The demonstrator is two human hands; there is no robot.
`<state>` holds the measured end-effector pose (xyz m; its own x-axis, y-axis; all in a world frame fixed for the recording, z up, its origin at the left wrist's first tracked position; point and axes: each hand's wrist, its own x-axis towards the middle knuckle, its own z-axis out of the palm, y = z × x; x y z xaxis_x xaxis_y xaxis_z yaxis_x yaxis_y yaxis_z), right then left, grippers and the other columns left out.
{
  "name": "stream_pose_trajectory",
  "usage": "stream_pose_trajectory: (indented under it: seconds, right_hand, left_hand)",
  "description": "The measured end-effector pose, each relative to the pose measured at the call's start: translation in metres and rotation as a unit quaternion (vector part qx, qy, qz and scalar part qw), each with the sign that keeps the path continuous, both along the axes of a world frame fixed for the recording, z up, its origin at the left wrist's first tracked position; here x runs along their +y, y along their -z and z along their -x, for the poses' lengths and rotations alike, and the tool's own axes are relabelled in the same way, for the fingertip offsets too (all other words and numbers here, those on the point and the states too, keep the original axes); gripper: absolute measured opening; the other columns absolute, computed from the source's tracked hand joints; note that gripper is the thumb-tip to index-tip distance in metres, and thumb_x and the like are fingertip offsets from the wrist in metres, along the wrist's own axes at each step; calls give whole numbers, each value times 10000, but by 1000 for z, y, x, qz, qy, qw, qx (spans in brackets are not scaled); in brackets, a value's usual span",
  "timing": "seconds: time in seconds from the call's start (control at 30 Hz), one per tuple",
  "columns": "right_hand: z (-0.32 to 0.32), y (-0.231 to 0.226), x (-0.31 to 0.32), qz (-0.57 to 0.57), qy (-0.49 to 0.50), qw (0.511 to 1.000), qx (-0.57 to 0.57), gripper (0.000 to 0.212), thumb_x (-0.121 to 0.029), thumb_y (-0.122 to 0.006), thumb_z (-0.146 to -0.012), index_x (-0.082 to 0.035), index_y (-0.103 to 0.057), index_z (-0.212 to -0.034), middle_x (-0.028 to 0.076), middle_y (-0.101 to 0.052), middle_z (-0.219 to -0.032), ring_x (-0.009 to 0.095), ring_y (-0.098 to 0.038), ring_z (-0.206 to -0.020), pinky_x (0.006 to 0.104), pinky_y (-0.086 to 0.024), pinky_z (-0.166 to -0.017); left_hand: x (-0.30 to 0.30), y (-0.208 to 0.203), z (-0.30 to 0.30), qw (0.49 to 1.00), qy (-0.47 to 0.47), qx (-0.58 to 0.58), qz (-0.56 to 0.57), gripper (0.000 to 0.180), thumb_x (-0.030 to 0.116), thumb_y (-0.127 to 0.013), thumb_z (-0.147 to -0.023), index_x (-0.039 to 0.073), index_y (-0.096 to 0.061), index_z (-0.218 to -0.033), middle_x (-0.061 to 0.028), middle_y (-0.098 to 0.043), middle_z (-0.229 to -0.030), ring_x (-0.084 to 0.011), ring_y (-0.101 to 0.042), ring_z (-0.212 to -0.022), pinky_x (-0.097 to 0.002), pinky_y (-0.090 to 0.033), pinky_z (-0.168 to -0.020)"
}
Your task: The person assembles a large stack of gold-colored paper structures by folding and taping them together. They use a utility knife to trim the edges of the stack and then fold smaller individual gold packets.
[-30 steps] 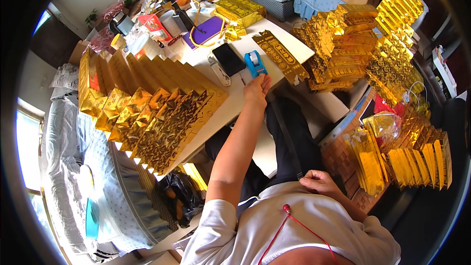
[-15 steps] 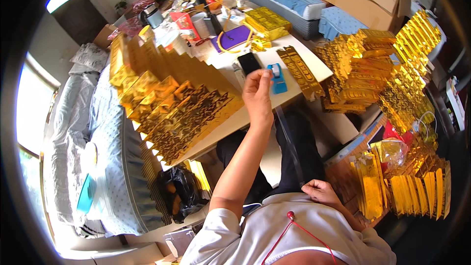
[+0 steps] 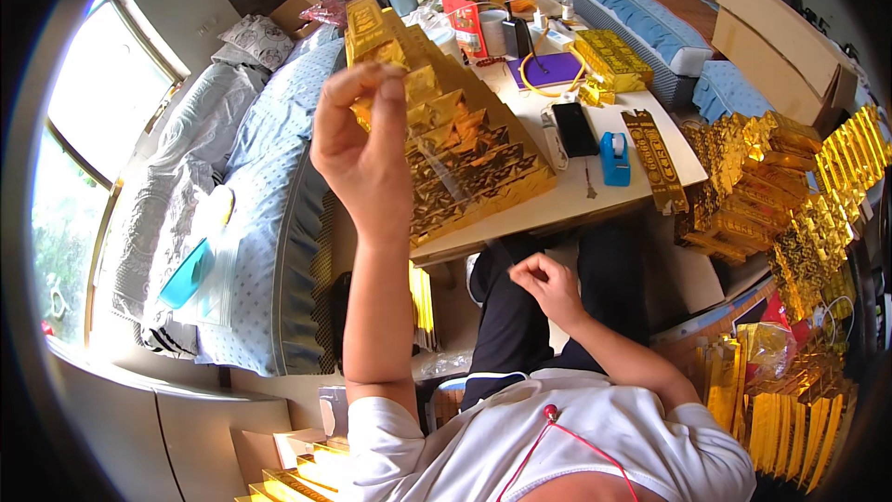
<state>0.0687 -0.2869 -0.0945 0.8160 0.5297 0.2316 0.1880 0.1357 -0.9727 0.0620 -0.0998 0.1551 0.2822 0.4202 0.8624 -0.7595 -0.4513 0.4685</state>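
Note:
A long strip of clear tape (image 3: 444,175) runs slantwise between my two hands, hard to see against the gold. My left hand (image 3: 364,153) is raised high, thumb and fingertips pinching its upper end. Lower down, above my lap, my right hand (image 3: 548,286) pinches the other end between closed fingers. Behind the tape, a stepped stack of folded gold foil paper pieces (image 3: 483,153) stands on the left of the table. A blue tape dispenser (image 3: 614,159) rests near the table's front edge, beside a black phone (image 3: 575,129).
A flat gold foil strip (image 3: 656,163) lies at the table's right side. More folded gold stacks (image 3: 753,186) rise to the right, with others (image 3: 785,428) lower down. A purple board (image 3: 548,69), bottles and cups crowd the table's back. A bed (image 3: 269,214) is on the left.
My left hand has moved left and up toward the gold stack. My right hand has come up and left from my waist. The view has turned left.

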Motion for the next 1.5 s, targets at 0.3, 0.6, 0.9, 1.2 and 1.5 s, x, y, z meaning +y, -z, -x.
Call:
stream_pose_trajectory:
  seconds: [0.3,0.6,0.9,1.2,1.5]
  right_hand:
    - [-43,21,82,82,64,994,-15,223,-193,-739,-916,28,-710,-938,50,-715,-803,91,-644,-748,258,-512,-703]
    - [-53,10,103,249,115,961,-39,311,-376,-708,-896,-79,-744,-980,102,-740,-893,305,-699,-847,396,-526,-730]
    - [-59,18,111,248,122,960,-34,331,-381,-718,-879,-71,-743,-994,121,-733,-893,315,-697,-852,399,-521,-721]
    - [-57,14,113,221,130,966,-22,295,-375,-718,-891,-96,-750,-979,93,-737,-860,278,-706,-803,376,-522,-682]
    - [-55,13,115,211,136,968,-27,305,-392,-713,-892,-97,-746,-959,85,-734,-842,281,-702,-792,375,-516,-673]
  left_hand:
    - [41,-9,-10,973,-154,32,-167,93,19,-726,-834,65,-740,-913,-29,-713,-1058,-199,-592,-1105,-353,-426,-1005]
    - [59,5,-13,940,-231,44,-246,138,43,-766,-768,92,-761,-897,-39,-701,-1172,-274,-558,-1236,-396,-392,-1058]
    - [67,11,-15,940,-230,40,-247,157,38,-777,-736,105,-776,-878,-72,-652,-1308,-309,-505,-1314,-419,-340,-1107]
    - [71,7,-23,945,-220,42,-238,109,43,-740,-822,87,-741,-922,-63,-669,-1280,-306,-487,-1337,-425,-322,-1120]
    - [77,4,-26,930,-250,31,-269,74,77,-731,-853,78,-725,-927,-50,-706,-1203,-290,-542,-1280,-413,-325,-1102]
